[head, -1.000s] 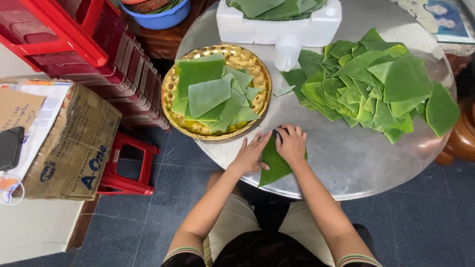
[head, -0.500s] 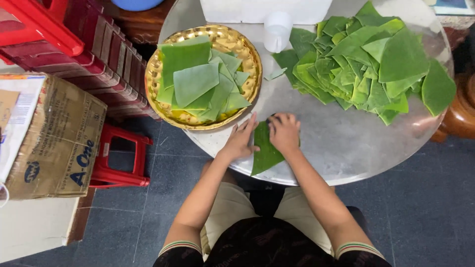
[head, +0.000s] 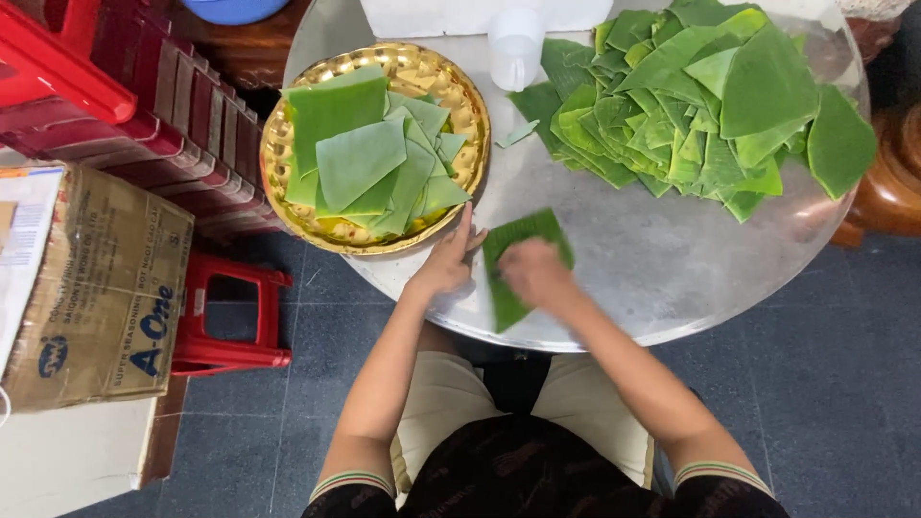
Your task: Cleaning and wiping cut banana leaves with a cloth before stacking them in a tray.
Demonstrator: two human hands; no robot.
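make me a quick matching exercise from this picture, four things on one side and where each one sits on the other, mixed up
Things:
1. gold tray
2. loose pile of leaves
3. single leaf piece
4. cardboard box

Places:
A. under both hands, at the table's near edge
B. on the far right part of the round table
C. off the table, to the left beside the red stool
D. on the table's left side, holding stacked leaf pieces

Pairs: 1-D, 2-B, 3-A, 4-C
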